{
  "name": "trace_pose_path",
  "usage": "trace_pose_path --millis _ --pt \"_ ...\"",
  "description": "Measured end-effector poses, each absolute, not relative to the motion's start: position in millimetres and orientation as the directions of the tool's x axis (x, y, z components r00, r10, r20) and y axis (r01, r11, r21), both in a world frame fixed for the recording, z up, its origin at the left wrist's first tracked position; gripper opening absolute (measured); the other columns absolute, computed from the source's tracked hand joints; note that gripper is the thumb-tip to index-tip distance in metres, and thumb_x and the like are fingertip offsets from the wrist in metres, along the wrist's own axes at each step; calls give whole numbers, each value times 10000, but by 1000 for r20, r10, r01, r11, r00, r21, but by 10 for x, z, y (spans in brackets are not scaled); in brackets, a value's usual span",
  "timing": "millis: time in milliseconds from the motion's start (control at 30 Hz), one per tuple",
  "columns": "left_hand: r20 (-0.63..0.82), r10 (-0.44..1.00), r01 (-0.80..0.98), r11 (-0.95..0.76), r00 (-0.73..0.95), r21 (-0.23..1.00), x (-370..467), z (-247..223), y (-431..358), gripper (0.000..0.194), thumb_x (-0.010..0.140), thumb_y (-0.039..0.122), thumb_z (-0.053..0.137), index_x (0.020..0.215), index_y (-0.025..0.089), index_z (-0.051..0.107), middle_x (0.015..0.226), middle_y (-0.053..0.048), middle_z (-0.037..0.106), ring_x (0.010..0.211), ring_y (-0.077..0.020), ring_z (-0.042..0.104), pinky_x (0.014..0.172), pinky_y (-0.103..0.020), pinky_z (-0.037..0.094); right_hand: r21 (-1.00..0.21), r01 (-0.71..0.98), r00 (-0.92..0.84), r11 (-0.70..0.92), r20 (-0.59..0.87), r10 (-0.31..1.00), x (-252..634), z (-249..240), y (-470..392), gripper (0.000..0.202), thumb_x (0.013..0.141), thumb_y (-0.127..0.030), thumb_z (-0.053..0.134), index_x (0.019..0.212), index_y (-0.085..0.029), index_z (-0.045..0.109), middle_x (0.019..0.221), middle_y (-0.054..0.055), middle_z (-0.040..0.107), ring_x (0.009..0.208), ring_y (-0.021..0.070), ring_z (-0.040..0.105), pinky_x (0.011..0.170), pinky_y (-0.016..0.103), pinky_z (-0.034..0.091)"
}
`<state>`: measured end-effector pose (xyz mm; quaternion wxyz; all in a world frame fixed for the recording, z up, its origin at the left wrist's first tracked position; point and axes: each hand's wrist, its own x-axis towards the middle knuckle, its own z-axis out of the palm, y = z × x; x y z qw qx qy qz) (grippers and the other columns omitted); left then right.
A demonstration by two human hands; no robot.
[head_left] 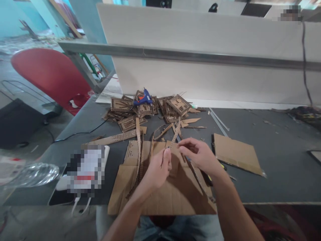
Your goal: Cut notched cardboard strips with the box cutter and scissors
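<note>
Strip (176,132) of brown cardboard rises from your left hand (159,167), narrow and slightly crooked, with its corrugated ribs showing along one face. Above the sheet (163,201) you see it lean away to the right, its far end reaching toward the panels (179,104). Longer strips (138,137) stand or trail over the left side of the sheet, bending and showing dark, ridged edges; another long strip (195,179) slants down across its right side.

Beyond the sheet, you have the panels heaped in a loose pile, shallow like trays, with ribbed rims around small cardboard shapes; the details inside most are too small to tell. A blue glue gun (144,98) rests on top of them. Well left of the sheet lies what looks like a clear bottle (40,174), its contents unclear. Right of the sheet sits a flat cardboard piece (237,152).

Your left hand is closed in a fist over the middle of the sheet, pinching the strip's near end between thumb and fingers. Your right hand (197,154) is just beside it, fingers curled toward the strip; you cannot tell whether they grip anything.
</note>
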<state>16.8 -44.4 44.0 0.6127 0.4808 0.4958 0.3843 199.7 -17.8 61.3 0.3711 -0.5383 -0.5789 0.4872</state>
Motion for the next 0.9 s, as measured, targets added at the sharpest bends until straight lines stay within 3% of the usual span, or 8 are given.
trace_pose_path --millis 67,133,200,267,433,567,733,900 --pt "-264 932 -1 273 250 962 114 443 -448 511 937 673 396 700 220 390 569 70 331 442 -75 263 416 -196 239 -879 471 -5 -71 -83 996 2283 454 -228 328 856 -482 610 1004 -196 674 1006 104 734 910 250 683 860 414 532" --pt "-275 919 -21 293 284 956 61 427 -445 510 944 677 371 706 226 354 575 84 275 439 -68 214 405 -187 207 -663 736 135 -142 -61 989 2594 243 -300 356 863 -448 572 1058 -164 663 1061 158 715 986 321 659 894 492 508" --pt "-271 914 -41 297 303 954 22 394 -437 513 949 676 358 705 226 337 577 89 252 442 -63 191 400 -179 194 -421 894 152 -153 -36 988 2860 29 -388 417 830 -398 594 1133 -117 653 1149 218 680 1087 384 616 962 546 462" --pt "-259 917 -47 286 303 957 1 352 -429 516 953 673 355 700 223 335 576 89 255 444 -60 193 399 -172 202 -299 950 78 -87 -41 996 3031 -139 -477 422 794 -316 608 1167 -123 649 1190 208 670 1127 380 601 1003 530 442" --pt "-234 932 -23 249 276 968 -11 264 -419 517 962 664 343 695 221 331 579 88 254 446 -58 212 393 -168 221 -328 944 28 -46 -59 998 3038 -244 -618 457 936 -418 436 1231 -118 617 1215 203 654 1156 343 603 1020 467 450" --pt "-205 942 22 206 266 978 -45 237 -412 524 977 642 329 674 215 335 580 81 270 458 -60 242 397 -170 255 -266 962 35 -69 -133 990 2914 -158 -623 721 787 -530 648 1359 -112 513 1327 217 565 1230 389 548 1017 484 445" --pt "-194 943 0 202 271 979 -104 250 -403 500 985 623 339 696 215 336 583 86 266 458 -56 231 392 -164 244 -191 977 44 -90 -234 971 2826 -34 -528 521 747 -343 653 1206 -103 598 1112 187 626 1097 347 613 941 413 466" --pt "-186 943 -43 205 276 978 -122 264 -390 503 984 623 348 694 212 339 581 86 272 451 -49 231 392 -161 232 -72 986 131 -147 -192 973 2715 6 -499 428 783 -246 606 1168 -58 590 1121 224 619 1046 351 624 888 404 452"
